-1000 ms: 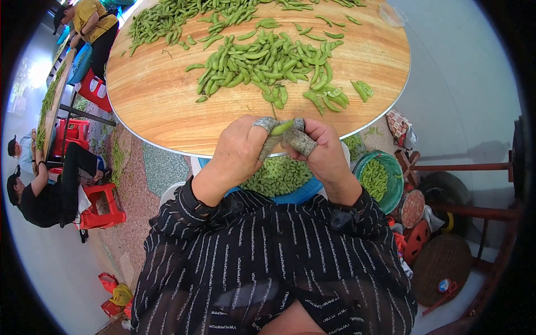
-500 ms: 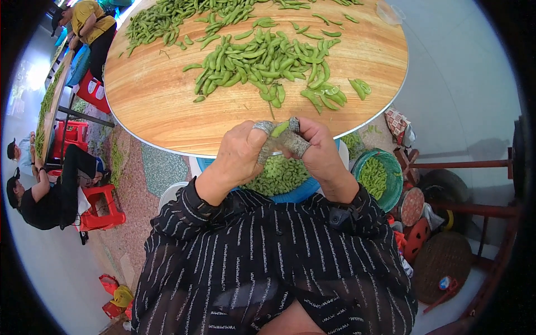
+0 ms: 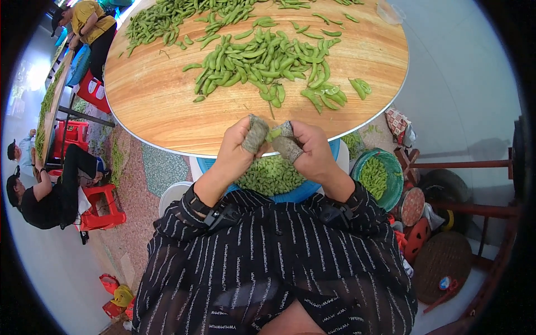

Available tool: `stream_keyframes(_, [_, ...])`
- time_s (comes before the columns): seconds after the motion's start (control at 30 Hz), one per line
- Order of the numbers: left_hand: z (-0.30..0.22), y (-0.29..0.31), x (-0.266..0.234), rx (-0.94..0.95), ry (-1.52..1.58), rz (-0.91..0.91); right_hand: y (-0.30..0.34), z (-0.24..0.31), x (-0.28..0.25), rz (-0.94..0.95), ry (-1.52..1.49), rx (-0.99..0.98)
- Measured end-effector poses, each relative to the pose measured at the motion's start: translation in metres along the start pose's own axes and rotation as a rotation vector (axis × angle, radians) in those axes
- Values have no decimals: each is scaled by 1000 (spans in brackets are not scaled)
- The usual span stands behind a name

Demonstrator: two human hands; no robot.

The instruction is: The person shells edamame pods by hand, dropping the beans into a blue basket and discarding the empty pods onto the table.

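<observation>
A green soybean pod (image 3: 273,134) is pinched between my two hands, just in front of the table's near edge and above a blue basin (image 3: 298,194) of shelled green beans (image 3: 269,176). My left hand (image 3: 240,144) is closed, its tape-wrapped thumb and finger pressed at the pod's left end. My right hand (image 3: 310,148) is closed too, with wrapped fingertips gripping the other end. Most of the pod is hidden by the fingers. Beyond my hands, a heap of soybean pods (image 3: 262,58) lies on the round wooden table (image 3: 162,111).
To the right stands a green basket (image 3: 399,178) of pods, beside a dark red metal frame (image 3: 463,163). A white bucket (image 3: 174,192) is at my left. Farther left, people sit and stand at another table, with red stools (image 3: 100,207) nearby. A larger pod pile (image 3: 156,28) covers the table's far side.
The hands have turned and shifted slightly left. The left thumb has rolled over the pod, which shows less now between the fingers.
</observation>
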State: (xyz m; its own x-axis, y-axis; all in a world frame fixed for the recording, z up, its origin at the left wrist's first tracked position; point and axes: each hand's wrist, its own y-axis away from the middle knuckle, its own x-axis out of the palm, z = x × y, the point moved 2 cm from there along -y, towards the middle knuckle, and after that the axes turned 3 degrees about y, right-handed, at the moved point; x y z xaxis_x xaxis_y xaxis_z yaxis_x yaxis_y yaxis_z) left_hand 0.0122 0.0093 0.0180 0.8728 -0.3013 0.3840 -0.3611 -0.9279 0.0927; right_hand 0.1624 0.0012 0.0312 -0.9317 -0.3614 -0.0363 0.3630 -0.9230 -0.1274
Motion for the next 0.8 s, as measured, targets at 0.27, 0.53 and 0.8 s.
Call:
stream_keyframes(0.27, [-6,9,-6,13,-403,52,1,-11,2,38,-57,148])
stream_keyframes(0.53, [-4,7,-10,-266,-168,8,-1,4,3,79,565,-150])
stream_keyframes(0.8, [-1,9,-6,-314,76,-51,2,2,2,87,374,-111])
